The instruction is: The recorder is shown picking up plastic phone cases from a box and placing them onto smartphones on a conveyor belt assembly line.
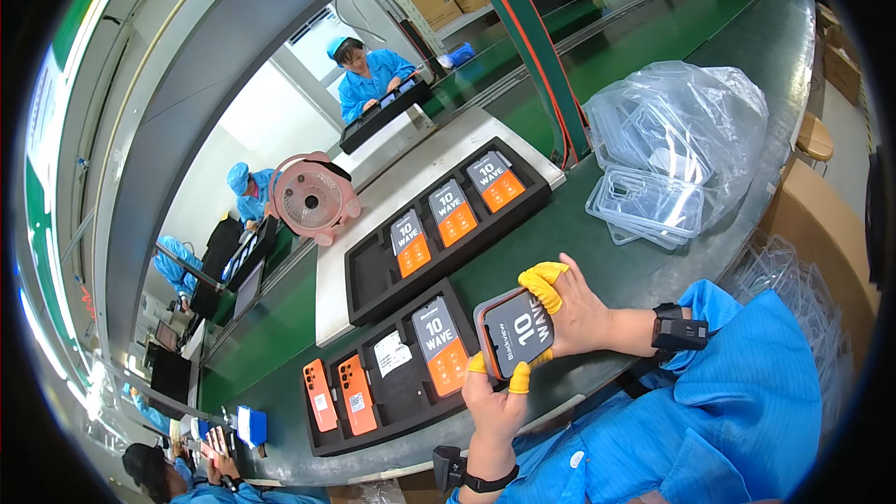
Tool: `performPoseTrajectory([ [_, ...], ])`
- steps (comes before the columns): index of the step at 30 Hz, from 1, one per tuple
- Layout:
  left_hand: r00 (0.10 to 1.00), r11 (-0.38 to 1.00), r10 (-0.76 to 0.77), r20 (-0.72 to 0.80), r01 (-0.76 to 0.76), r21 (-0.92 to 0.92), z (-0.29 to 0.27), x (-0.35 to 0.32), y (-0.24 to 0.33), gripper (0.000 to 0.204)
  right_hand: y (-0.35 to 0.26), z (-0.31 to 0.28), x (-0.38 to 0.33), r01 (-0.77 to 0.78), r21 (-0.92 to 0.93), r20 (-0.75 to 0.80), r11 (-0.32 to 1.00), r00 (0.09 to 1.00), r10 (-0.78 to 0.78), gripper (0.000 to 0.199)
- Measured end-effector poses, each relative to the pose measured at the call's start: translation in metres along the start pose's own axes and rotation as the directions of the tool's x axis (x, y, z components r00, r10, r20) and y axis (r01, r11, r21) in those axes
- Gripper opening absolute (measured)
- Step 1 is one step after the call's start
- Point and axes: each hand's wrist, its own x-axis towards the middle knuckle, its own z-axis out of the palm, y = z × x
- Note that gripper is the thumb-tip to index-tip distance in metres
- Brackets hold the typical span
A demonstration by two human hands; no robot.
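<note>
Both my hands hold one phone [519, 332] over the green belt; it has an orange rim and a dark printed film on its screen. My left hand [495, 408] comes up from below and pinches its lower edge, yellow finger cots on the tips. My right hand [577, 311] wraps its top and right side, also with yellow cots. Just left of the phone lies a black foam tray [407, 427] with two orange phones back up, a slot with a white label and one phone face up.
A second black tray [373, 273] with three face-up phones lies farther off on a white board. A pink fan [313, 196] stands behind it. Clear plastic trays [649, 205] and a bag of more [686, 117] sit at right. People in blue work along the line.
</note>
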Motion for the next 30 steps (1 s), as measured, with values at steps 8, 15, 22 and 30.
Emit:
performPoseTrajectory([
  [8, 0.993, 0.978, 0.050, 0.111, -0.071, 0.194, -0.012, -0.002, -0.006, 0.026, 0.013, -0.003, 0.029, 0.050, 0.454, 0.121, 0.890, 0.986, -0.117, 0.070],
  [15, 0.997, 0.977, -0.067, 0.050, 0.055, 0.204, -0.017, 0.005, -0.004, 0.030, 0.012, 0.015, 0.029, 0.115, 0.536, -0.009, 0.836, 0.991, -0.130, 0.048],
  [22, 0.974, 0.936, -0.225, 0.006, 0.215, 0.280, -0.022, 0.010, -0.019, 0.026, 0.033, 0.008, 0.055, -0.288, 0.411, 0.678, 0.865, 0.731, -0.078, 0.051],
  [30, 0.915, 0.902, -0.397, -0.064, 0.402, 0.158, -0.019, 0.035, -0.037, 0.018, 0.040, 0.027, 0.040, -0.277, 0.312, 0.559, 0.909, 0.827, 0.060, 0.056],
])
